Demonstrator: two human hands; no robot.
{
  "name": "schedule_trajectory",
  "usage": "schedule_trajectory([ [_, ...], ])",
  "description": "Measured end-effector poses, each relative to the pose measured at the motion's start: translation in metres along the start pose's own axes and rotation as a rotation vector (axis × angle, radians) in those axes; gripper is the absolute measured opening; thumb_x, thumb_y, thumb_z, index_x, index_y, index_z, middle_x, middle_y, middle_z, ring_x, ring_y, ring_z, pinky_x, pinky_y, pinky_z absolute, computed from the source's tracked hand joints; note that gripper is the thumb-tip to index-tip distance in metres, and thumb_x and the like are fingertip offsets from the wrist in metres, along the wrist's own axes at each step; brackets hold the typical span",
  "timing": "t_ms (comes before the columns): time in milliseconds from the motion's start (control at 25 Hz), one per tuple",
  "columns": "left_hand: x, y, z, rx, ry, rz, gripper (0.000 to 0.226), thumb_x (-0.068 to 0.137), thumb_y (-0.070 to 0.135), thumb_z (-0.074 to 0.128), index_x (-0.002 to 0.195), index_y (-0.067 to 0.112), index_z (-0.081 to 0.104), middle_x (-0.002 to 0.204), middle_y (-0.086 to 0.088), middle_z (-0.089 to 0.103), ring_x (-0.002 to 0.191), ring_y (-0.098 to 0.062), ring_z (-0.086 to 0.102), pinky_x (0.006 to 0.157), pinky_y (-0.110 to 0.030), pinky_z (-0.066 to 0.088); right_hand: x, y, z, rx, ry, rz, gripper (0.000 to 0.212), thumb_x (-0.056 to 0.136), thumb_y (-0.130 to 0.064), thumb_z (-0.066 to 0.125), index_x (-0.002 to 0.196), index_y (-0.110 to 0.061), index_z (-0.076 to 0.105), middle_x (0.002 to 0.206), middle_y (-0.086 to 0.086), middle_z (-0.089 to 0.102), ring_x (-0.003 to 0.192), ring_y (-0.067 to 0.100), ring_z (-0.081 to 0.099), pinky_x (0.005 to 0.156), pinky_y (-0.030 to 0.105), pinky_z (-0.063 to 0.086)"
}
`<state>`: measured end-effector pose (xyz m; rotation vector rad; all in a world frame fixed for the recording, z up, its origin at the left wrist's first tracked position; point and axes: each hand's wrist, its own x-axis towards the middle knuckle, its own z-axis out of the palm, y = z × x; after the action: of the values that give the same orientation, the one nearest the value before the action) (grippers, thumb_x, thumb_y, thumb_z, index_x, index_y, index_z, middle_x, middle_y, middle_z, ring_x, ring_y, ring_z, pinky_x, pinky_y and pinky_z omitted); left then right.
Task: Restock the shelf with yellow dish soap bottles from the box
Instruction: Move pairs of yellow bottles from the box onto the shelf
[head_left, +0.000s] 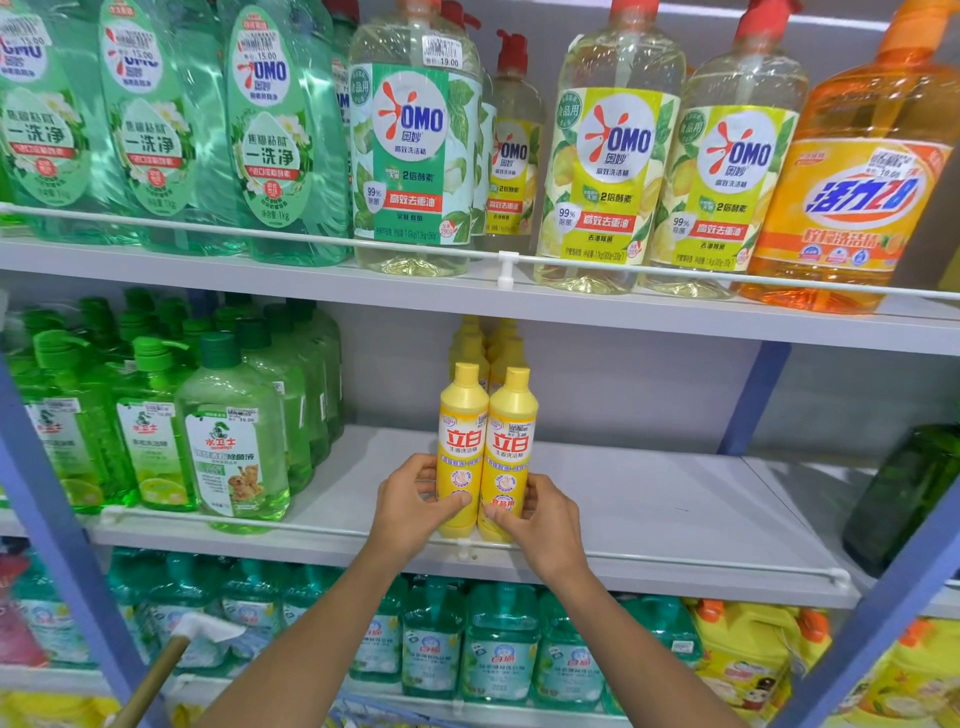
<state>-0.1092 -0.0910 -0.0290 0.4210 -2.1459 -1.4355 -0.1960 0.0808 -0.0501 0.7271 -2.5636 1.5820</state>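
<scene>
— Shop shelving fills the whole view. On the middle shelf (649, 519), what stands from left to right?

— First green bottles (228, 431), then the left hand (410, 504), the left yellow bottle (460, 447), the right yellow bottle (511, 447) and the right hand (540, 514). After that comes bare board, and a dark green bottle (904, 493) at the far right.

— How do the hands hold?

— Each hand has its fingers curled round its own bottle, with the thumb across the front. Both bottles are upright and touch each other, just behind the rail (311, 527). The rear yellow bottles (488, 343) stand in rows behind them.

— Which step is it?

— Placing, I think: the pair is on the shelf and is being squared. The next move calls for letting go without tipping them, then going to the box, which is not in view.
</scene>
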Motion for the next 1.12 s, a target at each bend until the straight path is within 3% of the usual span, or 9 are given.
schedule_trajectory([
  [280, 0.009, 0.0, 0.011, 0.029, 0.062, -0.013, 0.052, 0.071, 0.024, 0.09, 0.116, 0.014, 0.064, 0.104, 0.004, 0.072, 0.091, 0.002, 0.064, 0.072, -0.009, 0.049, 0.011, -0.001, 0.002, 0.06, 0.014, 0.057, 0.056, 0.075, -0.035, 0.089, 0.122, -0.017, 0.064, 0.11, -0.006, 0.073, 0.095, 0.006, 0.07, 0.086, 0.029, 0.061],
  [480, 0.019, 0.001, 0.018, 0.043, 0.103, -0.016, 0.055, 0.07, 0.026, 0.091, 0.116, 0.013, 0.065, 0.105, 0.002, 0.072, 0.091, -0.007, 0.067, 0.079, -0.021, 0.055, 0.023, -0.001, 0.001, 0.079, 0.018, 0.061, 0.058, 0.076, -0.031, 0.089, 0.125, -0.017, 0.062, 0.112, -0.005, 0.073, 0.096, 0.006, 0.07, 0.084, 0.022, 0.058],
  [680, 0.027, -0.003, 0.023, 0.059, 0.133, -0.024, 0.056, 0.068, 0.03, 0.092, 0.115, 0.015, 0.065, 0.104, 0.002, 0.073, 0.089, -0.008, 0.068, 0.078, -0.022, 0.055, 0.032, 0.0, 0.002, 0.099, 0.009, 0.076, 0.059, 0.076, -0.03, 0.089, 0.127, -0.015, 0.062, 0.115, -0.004, 0.073, 0.098, 0.008, 0.07, 0.09, 0.029, 0.06],
  [920, 0.031, -0.004, 0.027, 0.082, 0.152, -0.028, 0.056, 0.068, 0.034, 0.092, 0.113, 0.017, 0.064, 0.103, 0.004, 0.073, 0.09, -0.01, 0.069, 0.08, -0.027, 0.058, 0.041, 0.003, 0.002, 0.085, -0.007, 0.082, 0.059, 0.076, -0.03, 0.089, 0.127, -0.016, 0.063, 0.115, -0.004, 0.073, 0.097, 0.005, 0.07, 0.081, 0.014, 0.054],
  [1120, 0.033, -0.002, 0.028, 0.096, 0.154, -0.031, 0.055, 0.069, 0.035, 0.091, 0.113, 0.018, 0.063, 0.101, 0.005, 0.072, 0.09, -0.01, 0.069, 0.079, -0.026, 0.057, 0.043, 0.001, 0.002, 0.074, -0.02, 0.095, 0.06, 0.077, -0.028, 0.088, 0.128, -0.014, 0.062, 0.117, -0.002, 0.073, 0.099, 0.011, 0.07, 0.088, 0.023, 0.057],
])
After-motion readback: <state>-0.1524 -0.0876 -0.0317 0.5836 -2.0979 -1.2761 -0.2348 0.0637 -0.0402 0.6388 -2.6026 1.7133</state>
